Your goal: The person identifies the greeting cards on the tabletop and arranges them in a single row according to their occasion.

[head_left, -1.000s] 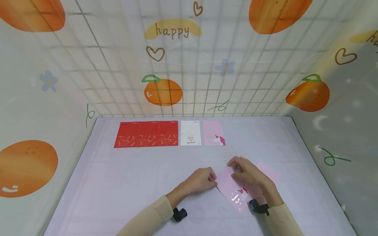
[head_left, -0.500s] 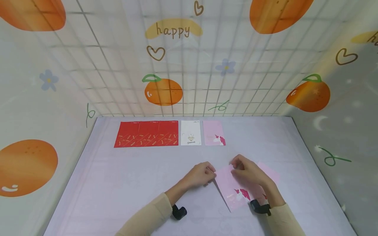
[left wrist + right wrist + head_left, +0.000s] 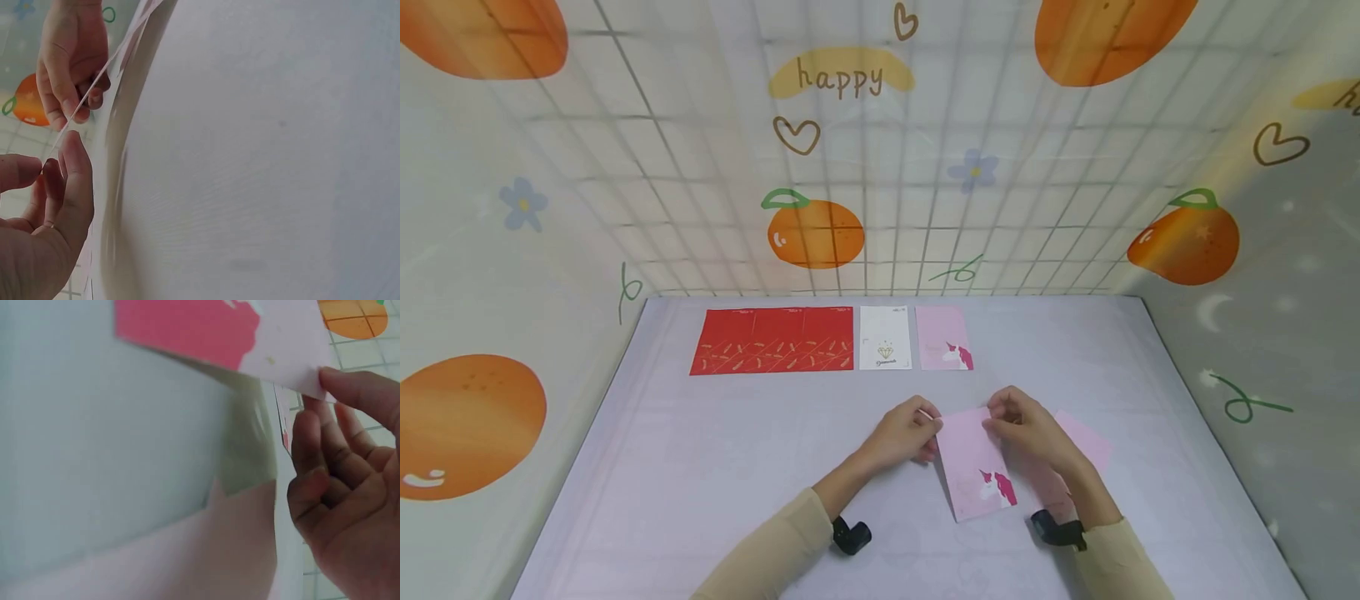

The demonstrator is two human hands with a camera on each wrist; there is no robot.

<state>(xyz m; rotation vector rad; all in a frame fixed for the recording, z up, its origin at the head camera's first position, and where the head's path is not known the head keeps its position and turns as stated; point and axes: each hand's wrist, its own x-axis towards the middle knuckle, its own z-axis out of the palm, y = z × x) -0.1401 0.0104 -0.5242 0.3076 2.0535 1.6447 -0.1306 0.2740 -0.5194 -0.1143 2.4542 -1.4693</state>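
Note:
A pink card with a white-and-magenta unicorn (image 3: 966,454) is held by its far edge between both hands, its near end tipped down toward the table. My left hand (image 3: 901,432) pinches the far left corner between thumb and fingers. At the far right corner, my right hand (image 3: 1028,427) pinches the same card. In the right wrist view, the thumb (image 3: 359,390) presses on the printed face of the card (image 3: 294,347). The left wrist view shows the card (image 3: 100,75) edge-on, as a thin line between the two hands. More pink cards (image 3: 1086,442) lie under the right forearm, partly hidden.
Along the back of the white table (image 3: 760,467) lie red cards (image 3: 778,342) with gold marks, a white card with a diamond (image 3: 885,337) and a pink unicorn card (image 3: 943,337), side by side. Patterned fabric walls enclose the table. Each wrist wears a black camera (image 3: 852,537).
The held pink card has moved left and turned from a diagonal to a straighter stance, clear of the other pink cards. My left hand has risen slightly away from me.

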